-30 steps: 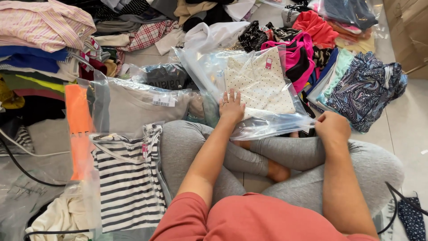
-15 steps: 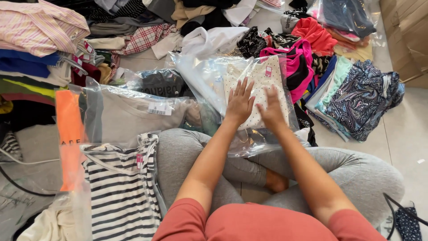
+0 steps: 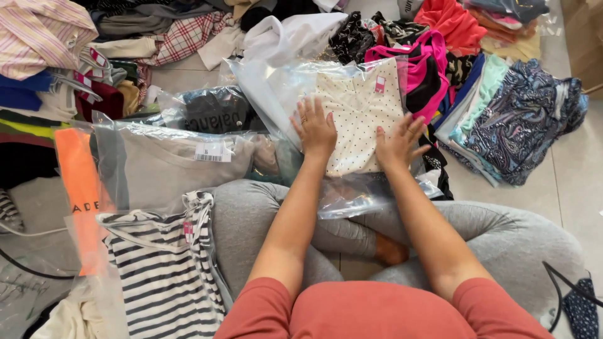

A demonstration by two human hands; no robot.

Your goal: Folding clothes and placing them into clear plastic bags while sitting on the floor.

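Grey-trousered crossed legs [image 3: 502, 232] fill the foreground, with a striped top [image 3: 157, 270] lying at their left. Beyond the knees, the left hand [image 3: 316, 129] and right hand [image 3: 397, 145] lie flat, fingers spread (nothing clamped), on a clear plastic bag [image 3: 352, 194] holding a cream dotted garment [image 3: 358, 113]. Farther off sit a pink garment [image 3: 421, 69] and a plaid shirt [image 3: 188, 37].

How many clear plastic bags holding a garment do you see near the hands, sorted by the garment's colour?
Cream dotted garment in bag, under both flat hands (left hand, right hand): 1
Grey-beige garment in bag: 1
Dark grey garment in bag: 1
Black-and-white striped garment in bag: 1
Total: 4
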